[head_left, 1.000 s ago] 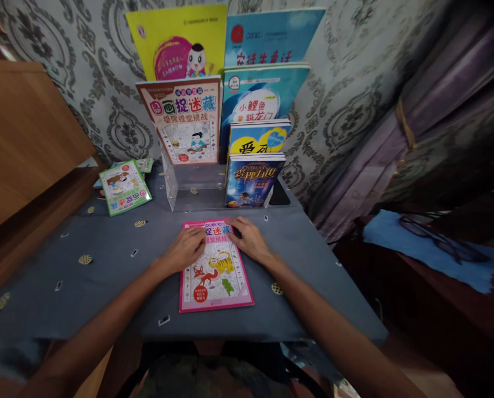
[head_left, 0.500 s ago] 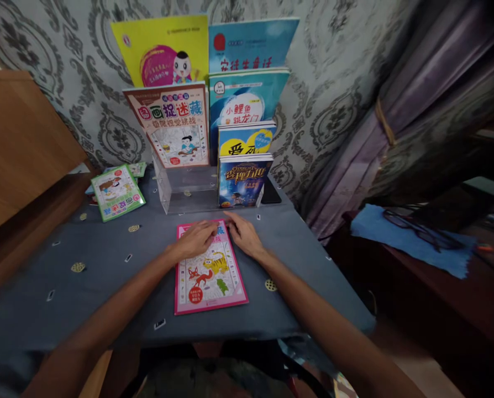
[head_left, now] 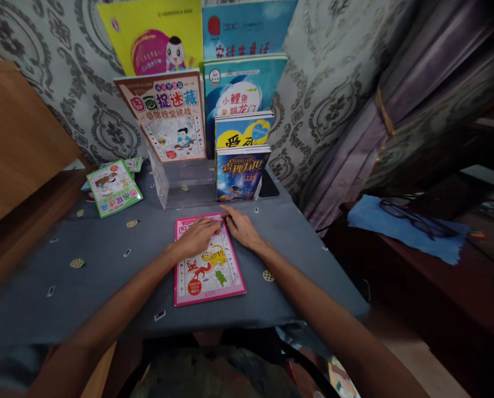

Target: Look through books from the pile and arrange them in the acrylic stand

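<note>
A pink-bordered picture book [head_left: 208, 282] with a fox and a yellow tiger on its cover lies flat on the table in front of me. My left hand [head_left: 199, 236] rests palm down across the upper part of the cover, fingers stretched toward its right side and hiding part of the title. At the book's top right corner is my right hand [head_left: 242, 228], its fingers extended forward and the thumb side by the book's edge. Neither hand lifts anything. Just beyond them stands a clear acrylic rack [head_left: 184, 196] holding several upright books.
On the rack are a brown-bordered book [head_left: 168, 119], a yellow book [head_left: 151, 33] and a dark blue book [head_left: 238, 174]. Green-bordered books [head_left: 115, 190] lie at the left. A black phone [head_left: 268, 185] sits right of the rack. Glasses [head_left: 416, 218] rest on a blue cloth [head_left: 404, 237].
The view has shifted slightly, so the rack and books sit a little higher in the picture. Both hands stay at nearly the same places on the pink-bordered book.
</note>
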Tool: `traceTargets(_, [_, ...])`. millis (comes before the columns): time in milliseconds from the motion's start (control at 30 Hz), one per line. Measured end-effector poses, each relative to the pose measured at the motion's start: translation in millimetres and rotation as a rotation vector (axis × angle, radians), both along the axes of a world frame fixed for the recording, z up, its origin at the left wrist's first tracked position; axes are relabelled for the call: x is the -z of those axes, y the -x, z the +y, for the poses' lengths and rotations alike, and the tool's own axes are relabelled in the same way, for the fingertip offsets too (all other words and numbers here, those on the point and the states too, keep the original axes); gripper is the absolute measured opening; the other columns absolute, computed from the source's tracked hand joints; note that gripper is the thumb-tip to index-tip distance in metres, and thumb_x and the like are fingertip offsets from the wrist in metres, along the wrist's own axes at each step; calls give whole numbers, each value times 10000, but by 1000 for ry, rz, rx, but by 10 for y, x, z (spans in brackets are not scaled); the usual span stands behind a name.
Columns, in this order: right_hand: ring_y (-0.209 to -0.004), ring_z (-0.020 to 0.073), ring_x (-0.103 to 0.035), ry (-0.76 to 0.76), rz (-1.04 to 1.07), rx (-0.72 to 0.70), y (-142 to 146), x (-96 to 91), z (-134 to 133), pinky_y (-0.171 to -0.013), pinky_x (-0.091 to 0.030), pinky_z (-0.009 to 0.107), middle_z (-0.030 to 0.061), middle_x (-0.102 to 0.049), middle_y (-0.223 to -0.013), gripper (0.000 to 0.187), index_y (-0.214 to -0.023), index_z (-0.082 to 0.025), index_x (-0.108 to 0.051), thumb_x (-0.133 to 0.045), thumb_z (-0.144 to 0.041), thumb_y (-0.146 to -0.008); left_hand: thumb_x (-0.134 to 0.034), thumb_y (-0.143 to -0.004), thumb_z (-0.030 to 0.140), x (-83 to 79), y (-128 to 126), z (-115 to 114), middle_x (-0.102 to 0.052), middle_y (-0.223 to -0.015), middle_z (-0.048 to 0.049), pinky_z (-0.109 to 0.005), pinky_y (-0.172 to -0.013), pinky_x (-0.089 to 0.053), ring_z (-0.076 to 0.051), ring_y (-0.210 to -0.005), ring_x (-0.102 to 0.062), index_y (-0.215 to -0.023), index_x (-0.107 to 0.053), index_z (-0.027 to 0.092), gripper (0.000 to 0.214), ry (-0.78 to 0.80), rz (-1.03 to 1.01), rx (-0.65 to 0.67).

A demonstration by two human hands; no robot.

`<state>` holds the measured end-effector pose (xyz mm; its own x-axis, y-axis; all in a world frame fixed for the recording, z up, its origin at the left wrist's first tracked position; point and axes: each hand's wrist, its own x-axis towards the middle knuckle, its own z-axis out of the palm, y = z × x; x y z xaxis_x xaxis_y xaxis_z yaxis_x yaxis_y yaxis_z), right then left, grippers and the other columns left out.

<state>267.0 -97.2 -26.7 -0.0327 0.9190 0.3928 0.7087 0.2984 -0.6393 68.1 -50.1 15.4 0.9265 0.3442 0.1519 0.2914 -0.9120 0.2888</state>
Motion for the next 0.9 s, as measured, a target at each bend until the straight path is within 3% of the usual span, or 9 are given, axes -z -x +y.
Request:
traceTargets(200, [-1029,244,-627,9,-53,-4,-3,-7,4,-970,-483,406,101,-719,-1102,476,-1401,-163,-505,-408,-145,-935,-407,-813,-30,-89,49,-323,-668,-1030,-51,-381,-1023,-426,-205,-1085,-579,-957,-552,197,305,11,34,99])
traceTargets(333, [-1016,241,-625,0,-68,-2,-5,9,14,-955,-485,393,92,-723,-1084,475,-1389,-171,-518,-429,-139,-923,-413,-843,-16,-93,126,-569,-679,-1191,-64,-392,-1035,-431,-202,-1115,-589,-948,-580,195,289,42,41,169])
traceTargets(433, [-1017,242,-623,-3,-71,1,-3,23,14,-952,-484,391,93,-722,-1085,468,-1379,-167,-529,-437,-140,-921,-409,-865,-6,-75,195,-762,-639,-1329,-100,-427,-1090,-396,-215,-1202,-572,-1091,-600,174,347,42,47,218])
traceTargets(567, [-1013,237,-621,-10,-74,-2,-3,26,4,-948,-486,390,88,-719,-1092,464,-1372,-182,-540,-441,-136,-921,-433,-877,24,-93,271,-989,-639,-1335,-101,-433,-1133,-361,-210,-1254,-557,-1230,-572,165,405,66,57,256])
traceTargets(733, [-1098,251,-601,-42,-95,-14,-9,51,17,-999,-472,423,96,-702,-1167,451,-1357,-199,-560,-463,-148,-919,-438,-868,24,-128,323,-1115,-606,-1401,-74,-432,-1166,-333,-212,-1301,-525,-1177,-594,174,378,99,62,241])
traceTargets(900, [-1170,272,-579,-43,-145,-26,-12,74,36,-1047,-448,464,142,-659,-1283,429,-1341,-157,-567,-471,-169,-923,-403,-899,30,-63,362,-1145,-555,-1465,-55,-442,-1194,-300,-197,-1366,-470,-1218,-574,199,399,101,67,212])
